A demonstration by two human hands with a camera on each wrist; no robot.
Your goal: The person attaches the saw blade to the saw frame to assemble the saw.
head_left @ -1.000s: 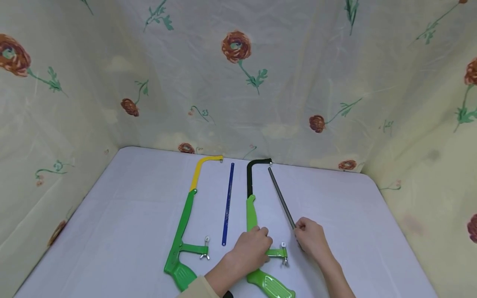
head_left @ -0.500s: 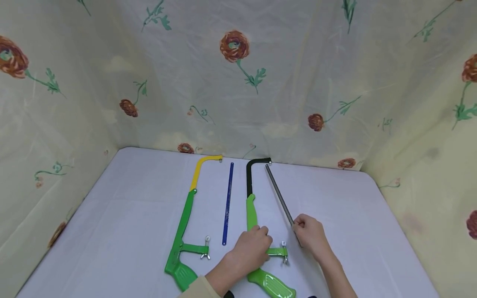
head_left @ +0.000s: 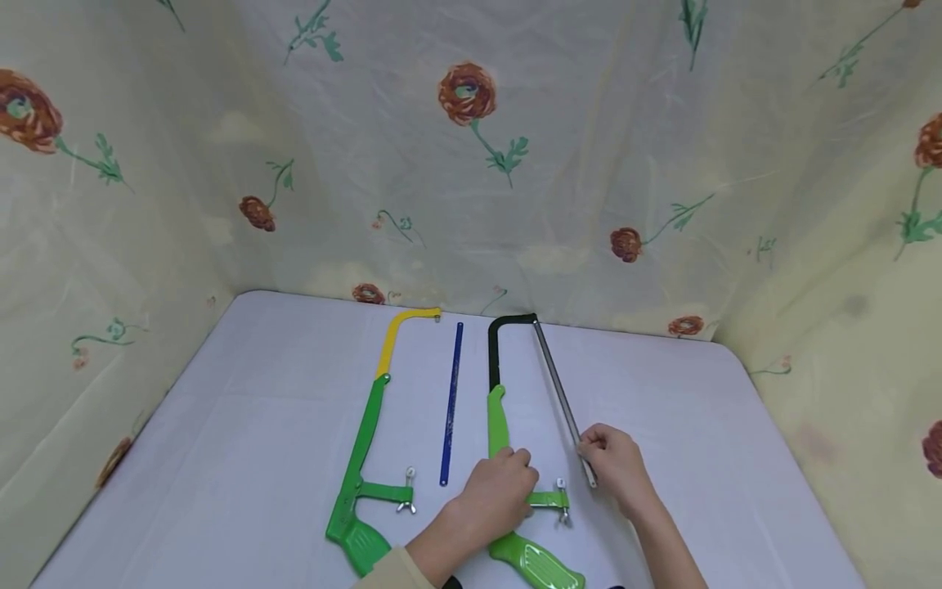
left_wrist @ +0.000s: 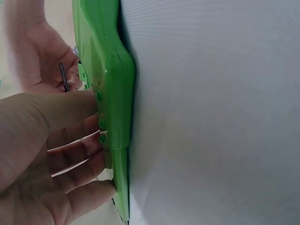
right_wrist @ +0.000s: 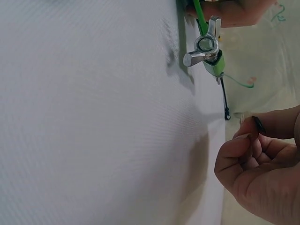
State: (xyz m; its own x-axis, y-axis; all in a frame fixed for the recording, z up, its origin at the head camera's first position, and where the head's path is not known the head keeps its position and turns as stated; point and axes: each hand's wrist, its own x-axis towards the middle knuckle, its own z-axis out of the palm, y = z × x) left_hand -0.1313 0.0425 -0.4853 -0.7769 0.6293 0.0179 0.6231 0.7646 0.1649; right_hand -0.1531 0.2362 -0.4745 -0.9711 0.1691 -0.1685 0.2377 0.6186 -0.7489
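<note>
Right of centre, the right hand [head_left: 616,466] pinches the gray blade [head_left: 558,384] near its near end; its far end sits at the front of the lime saw [head_left: 497,419], whose frame the left hand [head_left: 495,491] grips. The gray blade looks light, stiff yet springy, perhaps brittle if twisted, best pinched by its flats. Leftward lie the blue blade [head_left: 451,405] and green saw [head_left: 365,425].

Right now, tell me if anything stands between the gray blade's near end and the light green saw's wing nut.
Nothing visible does: in the head view only tabletop shows between the gray blade and the wing nut. The right hand pinching the blade lies outside that gap.
</note>
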